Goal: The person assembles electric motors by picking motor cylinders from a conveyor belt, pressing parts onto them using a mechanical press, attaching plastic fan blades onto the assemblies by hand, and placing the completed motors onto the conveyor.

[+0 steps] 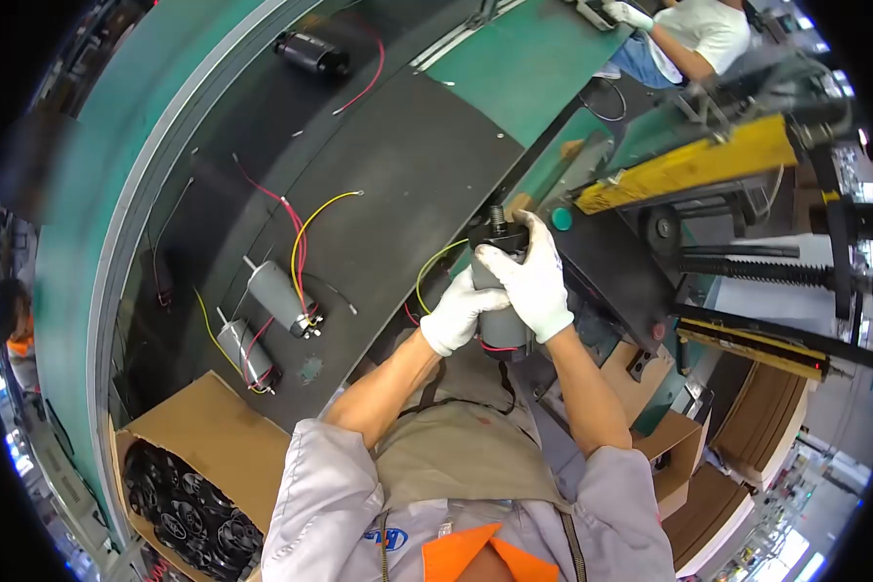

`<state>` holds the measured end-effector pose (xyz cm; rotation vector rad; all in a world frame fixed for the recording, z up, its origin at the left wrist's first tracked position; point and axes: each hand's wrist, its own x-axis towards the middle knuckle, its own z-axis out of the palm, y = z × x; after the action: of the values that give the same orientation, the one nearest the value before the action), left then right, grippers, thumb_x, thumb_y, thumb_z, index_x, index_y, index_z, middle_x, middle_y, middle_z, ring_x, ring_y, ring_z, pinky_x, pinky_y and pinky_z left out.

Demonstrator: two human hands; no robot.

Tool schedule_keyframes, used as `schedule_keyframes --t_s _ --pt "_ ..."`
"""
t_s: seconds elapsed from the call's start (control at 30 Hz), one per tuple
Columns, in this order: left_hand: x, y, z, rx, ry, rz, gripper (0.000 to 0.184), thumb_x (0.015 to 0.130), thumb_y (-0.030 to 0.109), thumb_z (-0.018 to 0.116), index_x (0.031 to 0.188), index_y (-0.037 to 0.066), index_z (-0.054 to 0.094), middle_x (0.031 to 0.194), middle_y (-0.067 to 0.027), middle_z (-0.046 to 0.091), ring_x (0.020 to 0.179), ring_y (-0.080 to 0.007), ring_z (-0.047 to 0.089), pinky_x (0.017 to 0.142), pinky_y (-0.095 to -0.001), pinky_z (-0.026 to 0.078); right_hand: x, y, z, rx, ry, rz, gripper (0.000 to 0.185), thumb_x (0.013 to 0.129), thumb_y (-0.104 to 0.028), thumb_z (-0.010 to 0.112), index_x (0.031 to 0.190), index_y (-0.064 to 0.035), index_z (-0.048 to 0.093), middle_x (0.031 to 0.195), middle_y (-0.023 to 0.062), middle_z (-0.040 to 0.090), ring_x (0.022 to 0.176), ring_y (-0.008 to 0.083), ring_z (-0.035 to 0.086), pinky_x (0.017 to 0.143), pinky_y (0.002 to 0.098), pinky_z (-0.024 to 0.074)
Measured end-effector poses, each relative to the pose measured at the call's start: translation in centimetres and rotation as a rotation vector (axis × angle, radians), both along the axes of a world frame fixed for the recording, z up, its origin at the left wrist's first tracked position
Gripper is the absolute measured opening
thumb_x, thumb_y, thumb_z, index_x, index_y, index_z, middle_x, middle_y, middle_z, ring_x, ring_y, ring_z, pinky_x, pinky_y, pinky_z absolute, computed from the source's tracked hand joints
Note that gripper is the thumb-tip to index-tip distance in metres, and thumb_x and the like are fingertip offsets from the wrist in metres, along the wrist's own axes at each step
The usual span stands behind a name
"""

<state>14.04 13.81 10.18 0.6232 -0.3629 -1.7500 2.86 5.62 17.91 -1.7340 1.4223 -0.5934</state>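
Motor: by your apron, betw. both hands
L hand: grasping its side
R hand: clasping upper body
Feel: prob. heavy, stiff, slick
Best hold: grey can, off frail red wire

A person sits beyond the yellow bar; cardboard box lower left.

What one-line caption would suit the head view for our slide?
Gloved left hand and right hand hold a grey motor beside a dark bench.
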Motion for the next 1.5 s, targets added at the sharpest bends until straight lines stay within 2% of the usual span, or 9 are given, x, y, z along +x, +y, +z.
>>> schedule_keyframes --t_s 0.27,0.37,0.5,0.63,0.77,0.9,1.03,1.23,1.5 --pt "7.2 -1.0 -3.3 0.183 0.096 0.170 0.050 0.099 0.010 0.067 0.145 0.002 0.051 0.131 -0.0094 0.067 0.121 -0.0219 0.066 0.104 -0.0416 0.056 7.1 -2.4 -6.4 0.109 -0.031 0.130 0.095 0.088 -0.032 0.085 0.160 0.0072 0.037 0.149 0.0251 0.056 0.133 0.0285 0.059 0.113 0.0389 0.0469" --pt "10.3 -2.8 -5.9 0.384 0.337 0.129 0.046 0.105 0.031 0.064 0.144 0.006 0.056 0.130 -0.0100 0.069 0.121 -0.0250 0.066 0.106 -0.0440 0.054 7.6 -3.0 -7.7 0.198 0.018 0.282 0.099 0.084 -0.047 0.083 0.158 0.0051 0.042 0.154 0.0309 0.051 0.145 0.0395 0.051 0.120 0.0441 0.0407" --pt "14.5 -6.1 -5.0 0.446 0.572 0.175 0.074 0.100 0.069 0.054 0.145 0.010 0.058 0.135 -0.0145 0.068 0.124 -0.0300 0.065 0.112 -0.0476 0.049 11.8 -3.1 -4.3 0.345 -0.290 0.219 0.088 0.084 -0.032 0.088 0.152 0.0053 0.048 0.146 0.0239 0.058 0.133 0.0330 0.060 0.113 0.0415 0.0484" --pt "16.7 -9.1 -6.1 0.377 0.872 0.283 0.082 0.100 0.078 0.043 0.144 0.011 0.059 0.136 -0.0140 0.068 0.128 -0.0316 0.063 0.112 -0.0510 0.049 18.2 -5.2 -6.0 -0.117 -0.130 0.291 0.093 0.080 -0.023 0.089 0.157 0.0029 0.043 0.145 0.0222 0.056 0.136 0.0335 0.055 0.120 0.0436 0.0410" --pt "19.1 -8.2 -4.7 0.219 0.609 0.377 0.072 0.105 0.070 0.045 0.140 0.009 0.064 0.136 -0.0149 0.068 0.126 -0.0318 0.064 0.105 -0.0488 0.053 23.1 -8.5 -5.9 -0.072 -0.142 0.362 0.087 0.083 -0.017 0.087 0.156 0.0025 0.044 0.140 0.0192 0.058 0.125 0.0303 0.059 0.114 0.0410 0.0447" --pt "24.1 -1.5 -1.6 0.347 -0.696 0.199 0.058 0.104 0.050 0.065 0.136 0.001 0.064 0.124 -0.0182 0.070 0.118 -0.0275 0.066 0.099 -0.0409 0.052 25.4 -11.0 -6.9 -0.118 -0.150 0.393 0.081 0.087 -0.018 0.087 0.154 0.0044 0.047 0.140 0.0184 0.059 0.127 0.0275 0.059 0.115 0.0399 0.0434" --pt "29.5 9.4 6.4 0.265 -1.232 0.185 0.057 0.102 0.047 0.066 0.129 -0.002 0.066 0.119 -0.0173 0.074 0.109 -0.0280 0.070 0.097 -0.0425 0.054 26.5 -12.4 -7.5 -0.210 -0.105 0.464 0.080 0.089 -0.018 0.086 0.155 0.0054 0.046 0.144 0.0190 0.059 0.128 0.0268 0.058 0.115 0.0377 0.0435" --pt "33.8 28.1 21.1 0.851 -1.699 0.622 0.044 0.096 0.038 0.071 0.121 0.002 0.073 0.111 -0.0200 0.076 0.103 -0.0323 0.075 0.091 -0.0426 0.058 25.2 -11.2 -6.0 -0.138 -0.061 0.456 0.076 0.094 -0.019 0.081 0.157 0.0031 0.044 0.148 0.0208 0.055 0.134 0.0299 0.057 0.117 0.0415 0.0431" --pt "40.2 45.4 16.1 1.514 -1.876 0.716 0.061 0.097 0.044 0.068 0.129 -0.008 0.066 0.139 -0.0299 0.061 0.133 -0.0402 0.057 0.110 -0.0439 0.047 24.5 -10.9 -6.7 -0.137 -0.076 0.459 0.075 0.093 -0.015 0.079 0.158 -0.0004 0.044 0.153 0.0215 0.049 0.139 0.0338 0.053 0.119 0.0423 0.0411"
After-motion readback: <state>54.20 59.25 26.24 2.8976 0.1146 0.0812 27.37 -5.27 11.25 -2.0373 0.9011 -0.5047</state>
